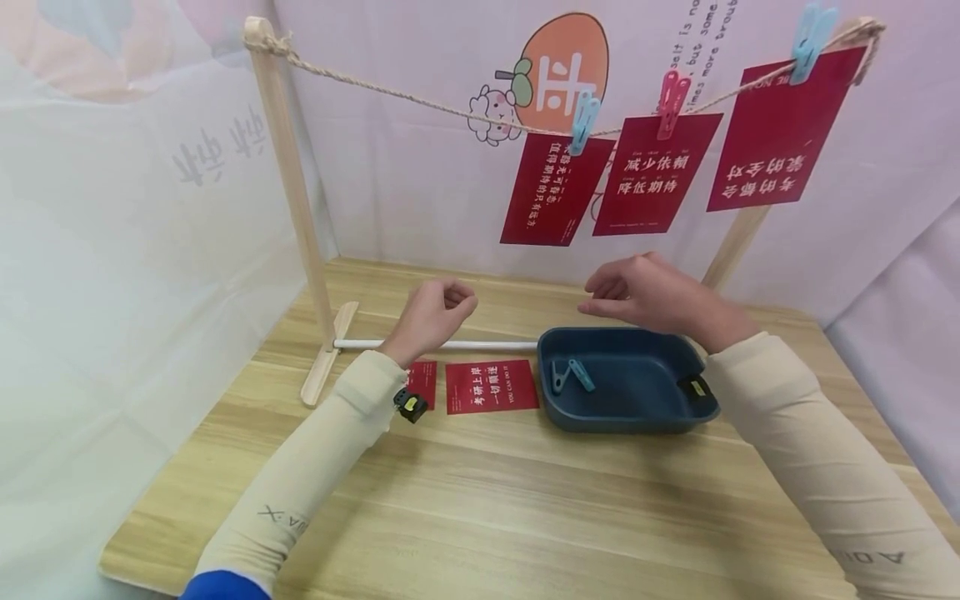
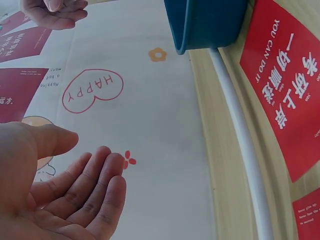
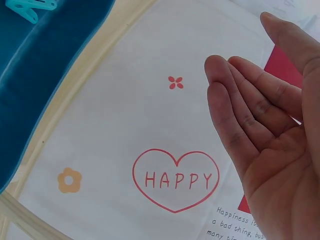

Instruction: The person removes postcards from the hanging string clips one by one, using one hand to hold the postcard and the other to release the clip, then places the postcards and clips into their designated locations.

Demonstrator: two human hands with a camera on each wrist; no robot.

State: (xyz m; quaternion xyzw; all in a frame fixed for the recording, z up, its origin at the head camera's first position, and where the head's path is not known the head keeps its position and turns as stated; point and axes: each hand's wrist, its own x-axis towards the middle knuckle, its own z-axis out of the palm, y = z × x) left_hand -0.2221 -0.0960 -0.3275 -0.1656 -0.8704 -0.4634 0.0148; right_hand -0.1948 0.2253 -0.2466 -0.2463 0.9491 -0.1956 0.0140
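Note:
My left hand [image 1: 435, 310] hovers over the table's back half, its fingers loosely bent and nothing in them. Level with it, my right hand [image 1: 643, 292] is above the back rim of a dark blue tray [image 1: 630, 423], also holding nothing. A light blue clothespin [image 1: 581, 375] lies inside that tray. Red cards hang from a twine line [image 1: 420, 98]: the left card [image 1: 555, 196] by a blue clothespin [image 1: 583, 123], the middle card [image 1: 656, 187] by a pink clothespin [image 1: 672, 104], the right card [image 1: 783, 133] by another blue clothespin [image 1: 812, 46].
Flat on the table lie a red card [image 1: 492, 387] and a second card [image 1: 423, 383], partly behind my left wrist. A wooden post [image 1: 288, 175] carries the twine's left end. Low behind the cards runs a white rod [image 1: 487, 344]. A printed cloth [image 1: 405, 192] backs the table.

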